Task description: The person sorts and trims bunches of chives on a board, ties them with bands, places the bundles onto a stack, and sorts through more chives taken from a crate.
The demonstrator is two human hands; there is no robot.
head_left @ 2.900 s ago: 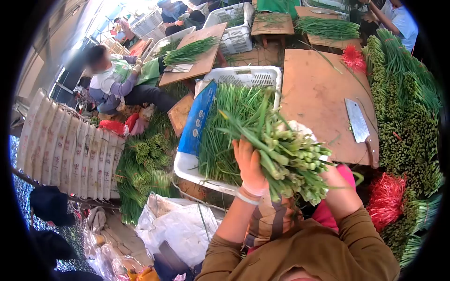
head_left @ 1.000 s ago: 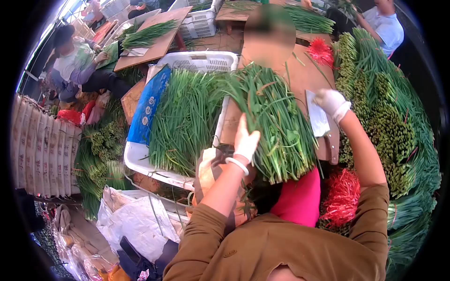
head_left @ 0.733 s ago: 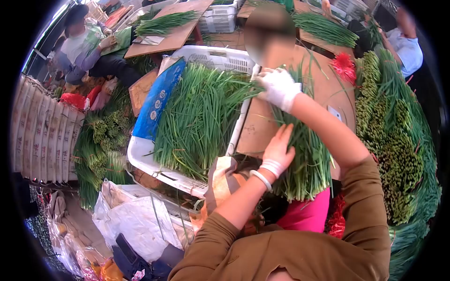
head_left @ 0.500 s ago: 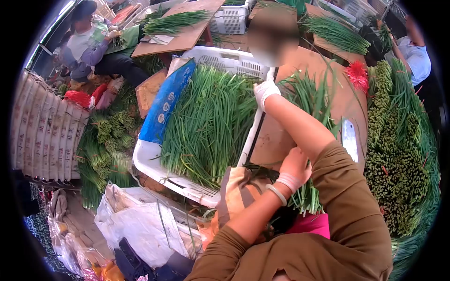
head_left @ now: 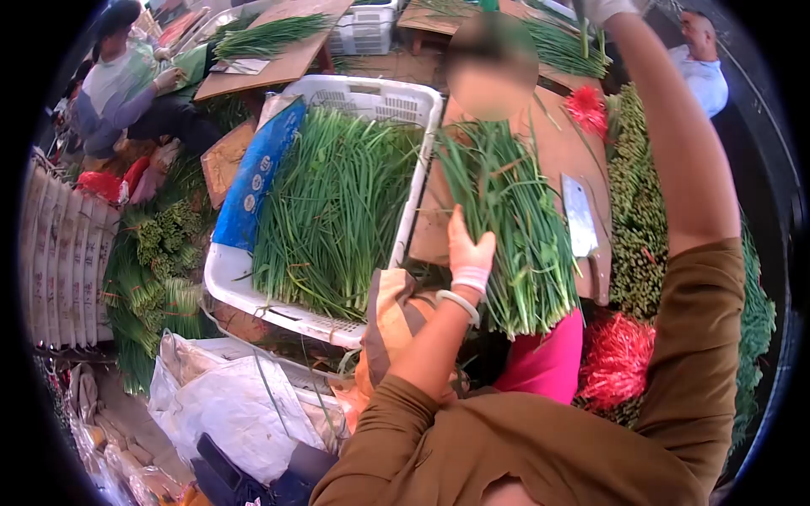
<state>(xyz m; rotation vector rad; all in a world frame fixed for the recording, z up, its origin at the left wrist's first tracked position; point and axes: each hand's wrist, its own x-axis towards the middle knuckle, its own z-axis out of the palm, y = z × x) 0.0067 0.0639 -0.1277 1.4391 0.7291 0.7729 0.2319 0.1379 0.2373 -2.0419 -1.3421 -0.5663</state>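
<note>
A loose bunch of long green stalks [head_left: 527, 244] lies across the brown board [head_left: 582, 139], its pale cut ends over my pink-clad leg. My left hand [head_left: 470, 253] holds the bunch at its left side, with thumb and forefinger showing against the leaves; the other fingers are hidden. Raised far to the upper right, my gloved right hand [head_left: 609, 8] is cut off by the frame's top edge. A few green blades show just below it, and its fingers cannot be made out. On the board's right part rests a cleaver [head_left: 579, 215], right beside the bunch.
Left of the board is a white crate [head_left: 426, 139] full of green stalks, with a blue sheet [head_left: 257, 181] inside. Red ties [head_left: 616, 358] lie near my right elbow, and more ties [head_left: 586, 110] at the board's back. Bundles are stacked at right. Co-workers sit at upper left and right.
My right hand has gone from the bunch's leaf end and the crate edge up to the far upper right. My left hand has moved to the bunch's left side. The cleaver is fully uncovered.
</note>
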